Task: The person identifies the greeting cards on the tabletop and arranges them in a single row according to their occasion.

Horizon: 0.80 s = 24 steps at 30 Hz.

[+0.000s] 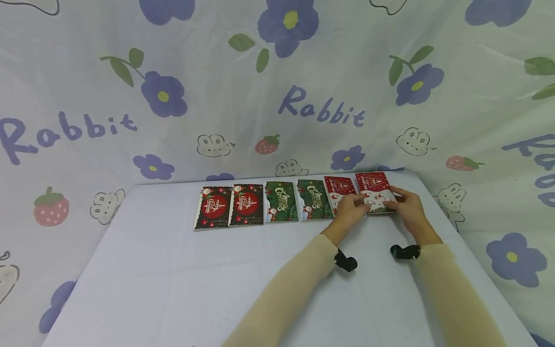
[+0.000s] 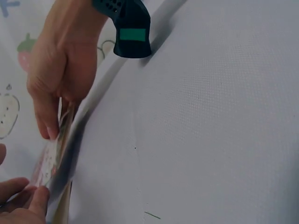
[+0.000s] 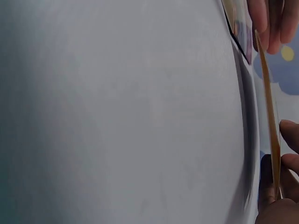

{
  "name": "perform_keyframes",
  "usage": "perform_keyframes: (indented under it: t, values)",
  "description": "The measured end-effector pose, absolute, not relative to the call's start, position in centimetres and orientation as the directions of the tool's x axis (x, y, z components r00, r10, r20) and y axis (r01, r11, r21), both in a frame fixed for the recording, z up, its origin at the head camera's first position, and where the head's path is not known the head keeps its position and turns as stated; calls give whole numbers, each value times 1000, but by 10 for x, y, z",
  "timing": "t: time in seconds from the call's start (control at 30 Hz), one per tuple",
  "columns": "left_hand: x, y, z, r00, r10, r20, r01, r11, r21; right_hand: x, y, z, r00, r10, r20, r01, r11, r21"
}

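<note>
Both the left hand (image 1: pixel 351 206) and the right hand (image 1: pixel 405 206) pinch the red card (image 1: pixel 375 188).

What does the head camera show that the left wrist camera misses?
Only the head view shows the whole row of six Christmas cards: two dark ones, two green ones, two red ones, plus the flowered backdrop. Only the left wrist view shows the end card lifted off the table, seen edge-on. Both show the left hand and right hand pinching the end red card.

card (image 3: pixel 269 116) edge-on, hands (image 3: pixel 280 186) pinching, table (image 3: pixel 117 116)
</note>
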<state>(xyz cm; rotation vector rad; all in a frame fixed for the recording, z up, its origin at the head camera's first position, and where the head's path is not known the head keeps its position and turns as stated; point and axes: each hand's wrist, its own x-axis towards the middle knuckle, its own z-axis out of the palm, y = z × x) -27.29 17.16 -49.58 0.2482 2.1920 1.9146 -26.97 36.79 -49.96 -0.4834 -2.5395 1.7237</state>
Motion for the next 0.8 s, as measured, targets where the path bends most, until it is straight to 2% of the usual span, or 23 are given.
perform_keyframes:
  t: [0.43, 0.8]
  values:
    - [-271, 171, -498, -955, 273, -116, -64, 191, 980, -271, 362, -497, -964, 192, -185, 245, 373, -895]
    - [-271, 172, -502, -954, 282, -101, -41, 213, 976, -272, 365, -496, -971, 121, -206, 237, 375, -896]
